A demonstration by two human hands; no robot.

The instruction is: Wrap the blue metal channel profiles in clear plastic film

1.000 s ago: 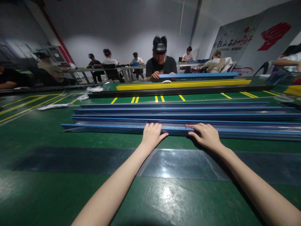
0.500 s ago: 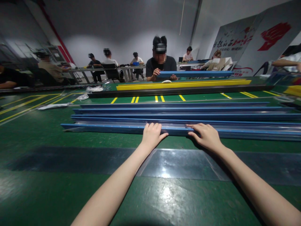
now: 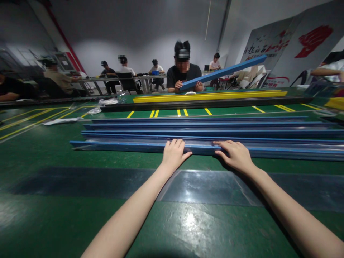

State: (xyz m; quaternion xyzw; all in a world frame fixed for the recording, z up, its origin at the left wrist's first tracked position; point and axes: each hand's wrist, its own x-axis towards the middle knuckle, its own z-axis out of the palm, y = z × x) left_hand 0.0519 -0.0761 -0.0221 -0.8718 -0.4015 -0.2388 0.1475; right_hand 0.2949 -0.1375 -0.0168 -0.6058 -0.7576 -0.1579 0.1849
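The nearest blue channel strip (image 3: pixel 120 146) lies lengthwise across the green table (image 3: pixel 107 225). Both of my hands rest on it, fingers over its front edge and thumbs on the near side. My left hand (image 3: pixel 174 152) grips it around the middle, fingers curled over the edge. A short way to the right, my right hand (image 3: pixel 236 154) grips the same strip, its index finger reaching left along the channel. More blue strips (image 3: pixel 150 126) lie just behind. A clear plastic sheet (image 3: pixel 209 184) lies flat beneath my forearms.
Yellow strips (image 3: pixel 215 96) and a black strip (image 3: pixel 209 103) lie farther back. Across the table a person (image 3: pixel 185 68) holds a raised blue bar (image 3: pixel 228 71). Crumpled plastic (image 3: pixel 109 101) lies at the back left. Several people sit at tables behind.
The far end of the blue bar held by the person across the table has swung upward to a slant. My hands have stayed in place on the strip.
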